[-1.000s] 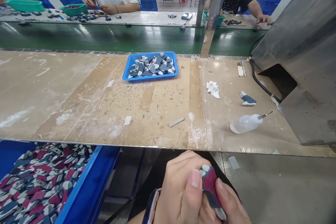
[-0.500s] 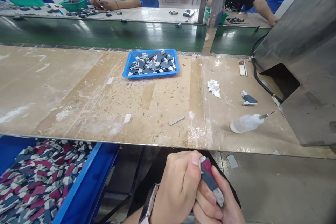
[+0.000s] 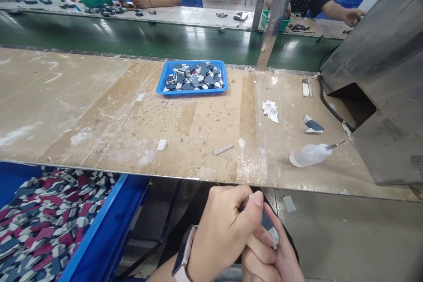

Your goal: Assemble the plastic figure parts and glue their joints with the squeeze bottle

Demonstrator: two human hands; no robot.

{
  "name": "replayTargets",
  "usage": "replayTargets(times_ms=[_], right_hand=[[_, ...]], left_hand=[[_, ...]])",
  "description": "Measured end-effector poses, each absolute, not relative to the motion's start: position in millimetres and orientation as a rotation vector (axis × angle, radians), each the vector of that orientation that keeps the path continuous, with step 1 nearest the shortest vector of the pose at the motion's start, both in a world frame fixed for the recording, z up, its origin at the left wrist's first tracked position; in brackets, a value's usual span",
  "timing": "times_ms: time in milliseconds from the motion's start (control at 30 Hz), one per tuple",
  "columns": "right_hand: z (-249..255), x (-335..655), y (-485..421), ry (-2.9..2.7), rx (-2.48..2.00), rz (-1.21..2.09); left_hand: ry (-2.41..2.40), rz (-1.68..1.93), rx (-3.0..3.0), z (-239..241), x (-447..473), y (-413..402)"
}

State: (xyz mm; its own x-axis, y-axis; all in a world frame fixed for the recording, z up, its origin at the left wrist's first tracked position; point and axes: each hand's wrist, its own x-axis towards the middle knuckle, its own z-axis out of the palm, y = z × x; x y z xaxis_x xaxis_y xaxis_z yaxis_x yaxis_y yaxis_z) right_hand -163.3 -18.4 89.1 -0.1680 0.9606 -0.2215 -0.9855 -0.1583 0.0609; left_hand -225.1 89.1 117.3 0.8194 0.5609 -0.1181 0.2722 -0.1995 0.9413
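Below the table's front edge, both my hands are closed together on one small part (image 3: 268, 225), dark blue with a grey-white tip. My left hand (image 3: 224, 233), with a watch on its wrist, pinches the part from the left, thumb on top. Underneath and to the right, my right hand (image 3: 274, 257) cups the same part. Most of the part is hidden by my fingers. A blue tray (image 3: 165, 90) of similar dark and white parts sits at the far middle of the table.
A blue bin (image 3: 109, 233) of red, blue and white parts stands low at my left. On the table lie a squeeze bottle (image 3: 309, 155), a single part (image 3: 312, 125), crumpled paper (image 3: 271, 111) and a metal machine housing (image 3: 380, 75). Other people work beyond the green conveyor (image 3: 132, 39).
My hands have turned the part so its red face no longer shows. My left fingers have closed further over it. The view has tilted slightly downward.
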Motion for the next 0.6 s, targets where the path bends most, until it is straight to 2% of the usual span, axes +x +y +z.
replayTargets(times_ms=[133,367,600], right_hand=[[90.8,-166.3,-11.2,0.175,0.042,1.600],[90.6,-167.1,-9.0,0.144,0.120,1.546],[83.6,-172.4,-8.7,0.159,-0.135,1.528]], left_hand=[[0.674,0.236,1.785,114.4,-221.2,95.6],[0.689,0.198,1.770,107.3,-218.9,100.4],[0.684,0.248,1.693,102.0,-219.1,99.9]])
